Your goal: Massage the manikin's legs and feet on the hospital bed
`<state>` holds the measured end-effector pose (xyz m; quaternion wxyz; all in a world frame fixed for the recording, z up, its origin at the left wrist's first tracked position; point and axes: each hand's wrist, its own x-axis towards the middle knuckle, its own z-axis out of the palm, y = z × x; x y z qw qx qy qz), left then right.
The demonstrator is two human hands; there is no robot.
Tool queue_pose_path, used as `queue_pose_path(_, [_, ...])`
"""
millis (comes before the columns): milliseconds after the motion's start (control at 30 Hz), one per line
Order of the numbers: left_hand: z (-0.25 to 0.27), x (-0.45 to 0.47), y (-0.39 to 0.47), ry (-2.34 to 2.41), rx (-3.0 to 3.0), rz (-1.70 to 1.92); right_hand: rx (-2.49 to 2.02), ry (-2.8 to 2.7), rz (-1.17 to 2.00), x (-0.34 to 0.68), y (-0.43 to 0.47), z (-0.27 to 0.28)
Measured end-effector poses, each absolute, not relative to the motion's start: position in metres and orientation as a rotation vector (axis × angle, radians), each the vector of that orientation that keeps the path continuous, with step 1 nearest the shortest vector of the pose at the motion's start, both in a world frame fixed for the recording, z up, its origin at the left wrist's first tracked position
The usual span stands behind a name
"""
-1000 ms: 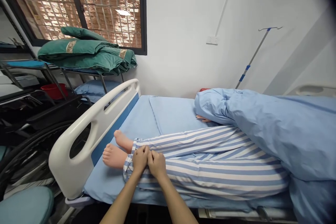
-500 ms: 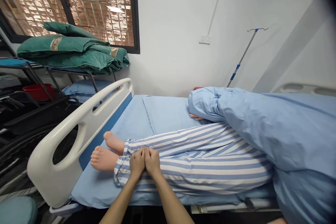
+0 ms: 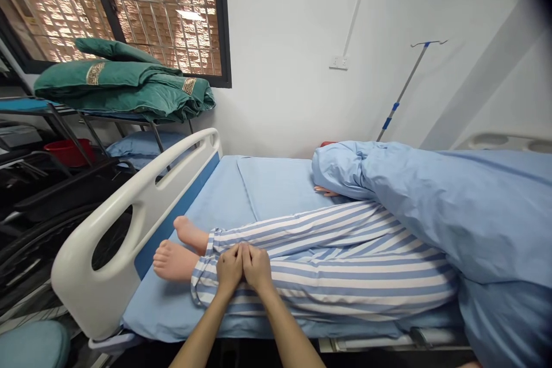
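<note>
Where fingers curl, striped trousers lie beneath, apparently touching.

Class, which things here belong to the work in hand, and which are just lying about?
Likely in the work:
left hand
right hand
striped trousers
feet
bed
blue quilt

Likely just about:
green bedding
red tub
pole

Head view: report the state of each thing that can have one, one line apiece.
Left hand: curled over the striped trousers; grip hidden
Right hand: curled close beside the left hand; grip hidden
Striped trousers: stretched out lengthwise, creased
Feet: bare, uncovered
Blue quilt: bunched and rumpled, not covering the feet
Blue sheet: spread out, with a fold line
Footboard: upright
Green bedding: folded, piled up
</note>
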<state>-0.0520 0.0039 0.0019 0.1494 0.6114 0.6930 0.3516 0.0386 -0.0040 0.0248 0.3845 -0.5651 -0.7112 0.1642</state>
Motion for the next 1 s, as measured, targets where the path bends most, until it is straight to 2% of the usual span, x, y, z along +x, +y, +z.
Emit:
queue_pose_path(300, [0.037,-0.021,0.011,1.656,1.475,1.41,-1.295,-1.535,0.609,0.044,0.007,0.018])
queue_pose_path(533, [0.007,-0.018,0.005,1.831,1.615,1.264,-1.313,-1.457,0.6,0.044,0.005,0.013])
queue_pose_path(833, [0.009,-0.023,0.004,1.758,1.611,1.218,-1.307,-1.551,0.503,0.047,0.003,0.055])
queue_pose_path(1000, [0.011,-0.021,0.001,1.715,1.547,1.308,-1.393,-1.558,0.524,0.048,0.0,0.031])
